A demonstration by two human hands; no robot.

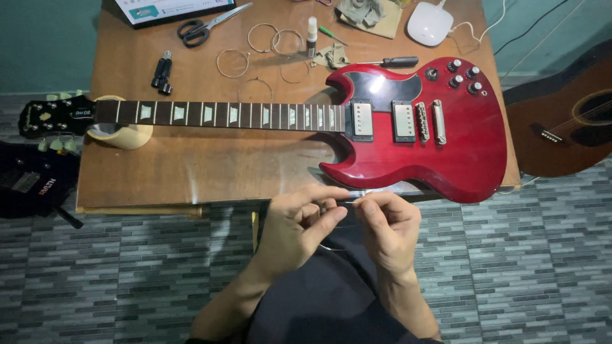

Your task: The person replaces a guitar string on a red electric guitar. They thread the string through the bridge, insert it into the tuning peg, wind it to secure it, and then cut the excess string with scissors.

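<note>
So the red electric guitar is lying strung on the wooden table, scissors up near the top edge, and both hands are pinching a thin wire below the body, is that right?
Not quite: in the head view the red electric guitar has no strings on it; its fretboard and pickups are bare. The rest holds: it lies on the wooden table, the scissors sit near the top edge, and the left hand and right hand pinch a thin wire below the body.

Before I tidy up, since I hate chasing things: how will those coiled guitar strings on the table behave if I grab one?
The coiled strings look like thin wire loops, so probably very light and springy, apt to uncoil once lifted. Lying flat on the wooden table, they may be hard to pinch and could slide. Both hands already pinch a similar thin wire, which bends between them.
</note>
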